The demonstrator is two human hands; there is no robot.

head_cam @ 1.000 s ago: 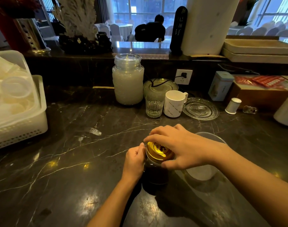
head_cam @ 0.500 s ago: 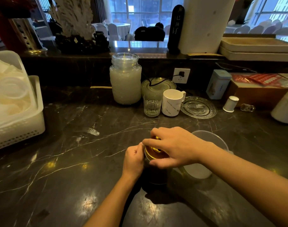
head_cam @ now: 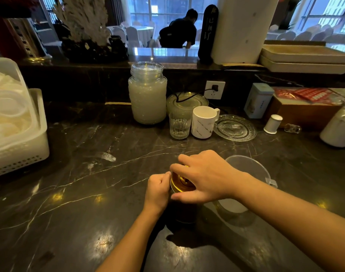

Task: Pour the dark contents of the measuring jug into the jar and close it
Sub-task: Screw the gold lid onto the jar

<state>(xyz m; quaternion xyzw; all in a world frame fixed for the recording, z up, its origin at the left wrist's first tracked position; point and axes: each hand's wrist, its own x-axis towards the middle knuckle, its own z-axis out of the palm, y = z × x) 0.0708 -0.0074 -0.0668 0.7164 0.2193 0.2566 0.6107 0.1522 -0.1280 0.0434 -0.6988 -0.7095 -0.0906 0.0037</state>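
Observation:
A small jar (head_cam: pixel 184 212) with dark contents stands on the dark marble counter (head_cam: pixel 89 193) in front of me. A gold lid (head_cam: pixel 180 183) sits on its mouth. My right hand (head_cam: pixel 205 176) lies over the lid with fingers wrapped round its rim. My left hand (head_cam: pixel 158 186) grips the jar's upper side from the left. Just right of the jar stands the clear plastic measuring jug (head_cam: pixel 246 167), which looks empty, partly hidden by my right forearm.
Behind stand a big glass jar of stacked dishes (head_cam: pixel 147 93), a ribbed glass (head_cam: pixel 179 125), a white mug (head_cam: pixel 204 121) and a glass plate (head_cam: pixel 235 127). A white basket (head_cam: pixel 18 134) sits at the left. A tin (head_cam: pixel 258 100), a small white shaker (head_cam: pixel 273 123) and a white pot (head_cam: pixel 338 129) are right.
My right hand has turned on the gold lid, covering more of it than a second ago. The left hand stays on the jar. The jug has not moved.

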